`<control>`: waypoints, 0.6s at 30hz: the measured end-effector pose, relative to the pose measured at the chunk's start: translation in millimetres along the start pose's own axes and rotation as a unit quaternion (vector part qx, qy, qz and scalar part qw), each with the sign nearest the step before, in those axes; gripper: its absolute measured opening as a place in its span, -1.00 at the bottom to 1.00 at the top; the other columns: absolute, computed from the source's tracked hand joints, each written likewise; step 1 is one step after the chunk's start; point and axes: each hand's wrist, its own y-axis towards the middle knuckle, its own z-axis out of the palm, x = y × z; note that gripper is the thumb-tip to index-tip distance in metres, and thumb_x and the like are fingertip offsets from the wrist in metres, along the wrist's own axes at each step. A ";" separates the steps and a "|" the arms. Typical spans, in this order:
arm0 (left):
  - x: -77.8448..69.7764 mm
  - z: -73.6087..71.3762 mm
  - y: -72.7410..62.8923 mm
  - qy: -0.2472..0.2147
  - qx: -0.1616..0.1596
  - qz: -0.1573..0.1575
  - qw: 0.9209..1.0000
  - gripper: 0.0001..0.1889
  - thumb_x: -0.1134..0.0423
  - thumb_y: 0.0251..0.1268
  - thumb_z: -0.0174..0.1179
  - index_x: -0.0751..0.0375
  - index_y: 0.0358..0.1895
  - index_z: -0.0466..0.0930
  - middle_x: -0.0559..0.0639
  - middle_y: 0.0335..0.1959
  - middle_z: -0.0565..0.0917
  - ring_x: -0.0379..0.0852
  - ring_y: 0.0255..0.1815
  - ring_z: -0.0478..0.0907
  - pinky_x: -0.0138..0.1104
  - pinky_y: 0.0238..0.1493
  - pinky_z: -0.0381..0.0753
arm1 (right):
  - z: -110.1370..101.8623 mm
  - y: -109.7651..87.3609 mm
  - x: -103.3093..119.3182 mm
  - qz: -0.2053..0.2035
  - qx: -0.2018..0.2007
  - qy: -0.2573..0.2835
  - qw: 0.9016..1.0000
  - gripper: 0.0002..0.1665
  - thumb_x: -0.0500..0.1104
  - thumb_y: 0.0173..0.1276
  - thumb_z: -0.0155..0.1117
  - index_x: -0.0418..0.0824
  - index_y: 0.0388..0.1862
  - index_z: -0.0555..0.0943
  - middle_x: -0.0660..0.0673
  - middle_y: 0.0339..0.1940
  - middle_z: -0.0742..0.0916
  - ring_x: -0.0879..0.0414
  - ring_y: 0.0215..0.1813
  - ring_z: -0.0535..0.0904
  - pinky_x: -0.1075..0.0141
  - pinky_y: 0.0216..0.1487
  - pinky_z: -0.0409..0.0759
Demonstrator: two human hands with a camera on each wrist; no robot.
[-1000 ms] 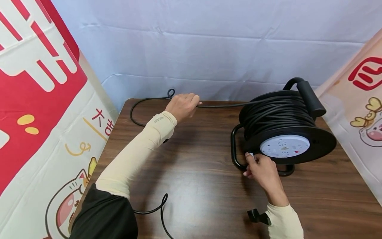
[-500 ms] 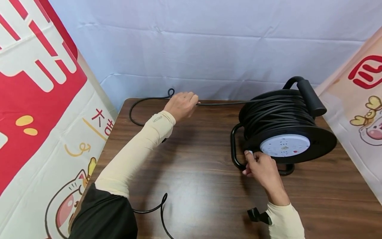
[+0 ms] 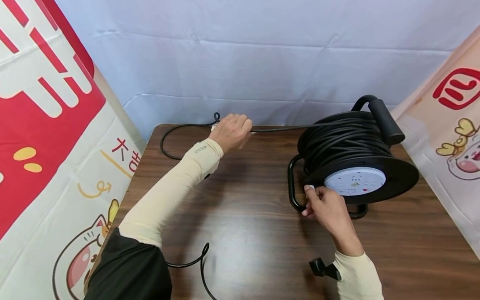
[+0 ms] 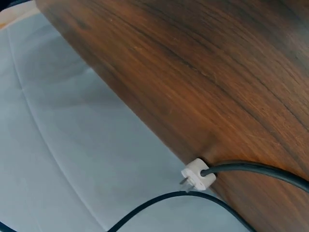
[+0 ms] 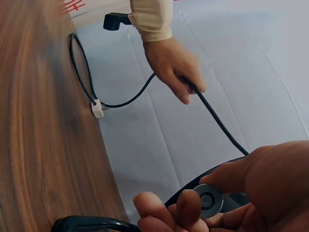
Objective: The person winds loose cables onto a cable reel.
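Observation:
My left hand point(image 3: 231, 132) grips a black cable point(image 3: 279, 129) above the table's back edge. From there the cable stretches right to a black cable reel point(image 3: 399, 179), wound thick with cable. A white plug point(image 4: 199, 174) on the cable's other end lies at the table edge, mostly behind my left hand in the head view. At the reel's front flange, my right hand point(image 3: 330, 210) pinches a small round winding knob point(image 5: 211, 200) between thumb and fingers. The reel's white socket face point(image 3: 355, 181) is just right of those fingers.
The reel stands on a black tubular frame point(image 3: 291, 183) with a thick carrying handle point(image 3: 386, 121) on top. Another black cord point(image 3: 202, 266) loops on the wooden table point(image 3: 255, 233) at the front left. Pale cloth point(image 3: 240, 71) hangs behind, printed banners at both sides.
The view has shifted slightly. A bit of the white plug now shows beside my left hand. Both hands keep their holds, with very little movement.

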 end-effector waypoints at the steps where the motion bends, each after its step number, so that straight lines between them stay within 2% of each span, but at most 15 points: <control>1: -1.2 0.3 1.4 0.000 0.000 0.001 1.000 -0.68 0.11 0.55 0.04 0.25 -0.38 0.42 0.05 -0.50 0.45 -0.02 -0.54 0.42 -0.24 -0.44 0.42 | -0.7 0.0 1.0 -0.003 0.000 0.001 1.000 -0.37 0.16 0.62 -0.01 -0.35 -0.42 0.58 -0.09 -0.63 0.73 0.04 -0.50 0.74 0.28 -0.45 0.68; 10: -8.7 0.7 12.7 0.004 0.003 -0.003 1.000 -0.71 0.12 0.56 0.03 0.25 -0.33 0.46 0.05 -0.46 0.51 -0.03 -0.49 0.47 -0.23 -0.37 0.48 | -6.6 0.5 11.3 -0.011 -0.003 0.006 1.000 -0.36 0.17 0.60 0.00 -0.35 -0.42 0.57 -0.10 -0.62 0.73 0.02 -0.51 0.74 0.32 -0.47 0.67; 18: -13.0 4.7 11.9 0.004 0.004 -0.016 1.000 -0.70 0.13 0.57 0.00 0.23 -0.35 0.46 0.02 -0.50 0.49 -0.05 -0.53 0.46 -0.27 -0.45 0.43 | -13.3 -2.2 15.2 -0.008 -0.004 0.011 1.000 -0.32 0.21 0.60 -0.01 -0.36 -0.41 0.57 -0.11 -0.61 0.73 0.06 -0.52 0.73 0.33 -0.45 0.67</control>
